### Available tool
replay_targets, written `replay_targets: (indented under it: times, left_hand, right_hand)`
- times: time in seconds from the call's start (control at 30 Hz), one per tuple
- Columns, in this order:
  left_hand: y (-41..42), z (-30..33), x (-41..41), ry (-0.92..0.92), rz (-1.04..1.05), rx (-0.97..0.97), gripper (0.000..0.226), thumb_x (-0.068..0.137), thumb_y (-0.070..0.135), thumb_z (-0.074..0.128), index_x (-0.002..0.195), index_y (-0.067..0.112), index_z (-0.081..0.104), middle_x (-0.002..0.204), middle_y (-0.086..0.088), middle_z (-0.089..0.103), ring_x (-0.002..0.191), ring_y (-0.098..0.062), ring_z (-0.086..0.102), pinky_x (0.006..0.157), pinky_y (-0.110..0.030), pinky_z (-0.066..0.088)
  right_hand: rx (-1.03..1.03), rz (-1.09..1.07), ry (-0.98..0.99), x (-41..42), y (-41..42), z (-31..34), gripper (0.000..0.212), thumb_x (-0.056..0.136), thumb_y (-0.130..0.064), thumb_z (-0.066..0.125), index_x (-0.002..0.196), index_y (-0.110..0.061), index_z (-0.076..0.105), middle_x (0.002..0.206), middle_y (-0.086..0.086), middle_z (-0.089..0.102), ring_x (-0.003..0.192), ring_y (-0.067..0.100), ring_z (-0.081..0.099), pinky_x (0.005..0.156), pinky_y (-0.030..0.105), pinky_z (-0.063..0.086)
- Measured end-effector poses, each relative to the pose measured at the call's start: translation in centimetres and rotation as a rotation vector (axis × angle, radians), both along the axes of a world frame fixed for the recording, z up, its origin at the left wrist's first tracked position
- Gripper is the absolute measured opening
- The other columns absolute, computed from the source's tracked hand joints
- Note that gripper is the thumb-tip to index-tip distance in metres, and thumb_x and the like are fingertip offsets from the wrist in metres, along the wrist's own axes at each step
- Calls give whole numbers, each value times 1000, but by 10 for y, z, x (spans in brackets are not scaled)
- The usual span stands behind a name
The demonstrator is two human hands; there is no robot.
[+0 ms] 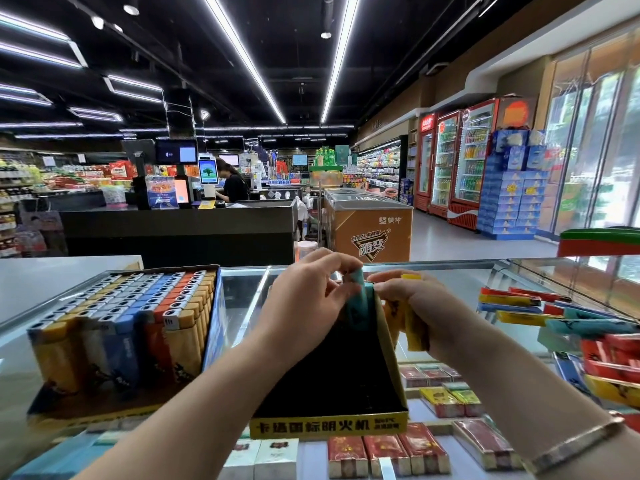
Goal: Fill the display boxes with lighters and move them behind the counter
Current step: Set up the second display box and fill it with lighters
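Note:
A black display box with a yellow front (pixel 329 424) stands on the glass counter (pixel 242 292), nearly empty. My left hand (pixel 304 299) pinches a teal lighter (pixel 356 299) at the box's far right corner. My right hand (pixel 415 303) grips yellow lighters (pixel 414 327) just right of the box. To the left stands a full display box (pixel 117 334) with rows of orange, blue, white and yellow lighters. A heap of loose lighters (pixel 568 327) lies on the glass at the right.
Cigarette packs (pixel 384 452) show under the glass. Beyond the counter stand a black checkout desk (pixel 180 230) with a person at a screen, an orange chest freezer (pixel 370 230) and red drink fridges (pixel 464 164). A white surface (pixel 52 275) lies at left.

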State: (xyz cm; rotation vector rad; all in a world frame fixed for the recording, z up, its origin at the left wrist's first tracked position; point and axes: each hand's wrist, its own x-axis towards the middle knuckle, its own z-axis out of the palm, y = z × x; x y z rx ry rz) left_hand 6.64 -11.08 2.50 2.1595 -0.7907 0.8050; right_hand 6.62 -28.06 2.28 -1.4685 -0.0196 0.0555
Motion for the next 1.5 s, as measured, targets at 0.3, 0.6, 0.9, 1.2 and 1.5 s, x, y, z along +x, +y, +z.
replay_targets:
  times: [0.3, 0.6, 0.9, 1.2, 1.5]
  left_hand:
    - [-7, -4, -3, -177, 150, 207, 20, 81, 33, 69, 101, 28, 67, 98, 17, 58, 86, 2, 42, 62, -12, 32]
    - [0, 1, -1, -182, 93, 228, 28, 80, 25, 71, 108, 26, 70, 96, 14, 65, 95, -8, 55, 78, -31, 50]
    - [-3, 5, 0, -206, 75, 287, 28, 81, 21, 70, 109, 22, 70, 93, 8, 65, 89, -11, 53, 75, -35, 52]
    - [-4, 3, -2, -181, 129, 407, 26, 86, 30, 64, 112, 30, 67, 107, 13, 55, 100, -7, 45, 69, -23, 44]
    - [3, 3, -4, -48, 89, 421, 41, 91, 29, 56, 132, 34, 50, 117, 19, 53, 112, -3, 42, 89, -28, 45]
  right_hand:
    - [42, -94, 46, 4, 0, -5, 20, 85, -11, 63, 103, -3, 64, 88, 16, 67, 84, 28, 64, 78, 43, 53]
    - [-83, -128, -34, 3, 6, -13, 7, 88, -15, 62, 87, -8, 64, 72, 10, 64, 69, 21, 63, 55, 30, 50]
    - [-99, -95, -36, 0, 6, -10, 7, 89, -15, 61, 88, -8, 63, 68, 7, 63, 64, 17, 63, 49, 27, 48]
    - [-91, -77, -11, 0, 6, -11, 9, 88, -15, 62, 93, -7, 62, 72, 8, 65, 67, 18, 65, 48, 26, 50]
    - [78, -189, -17, -3, -2, 3, 9, 89, -16, 60, 91, -7, 60, 73, 10, 72, 62, 19, 69, 51, 29, 52]
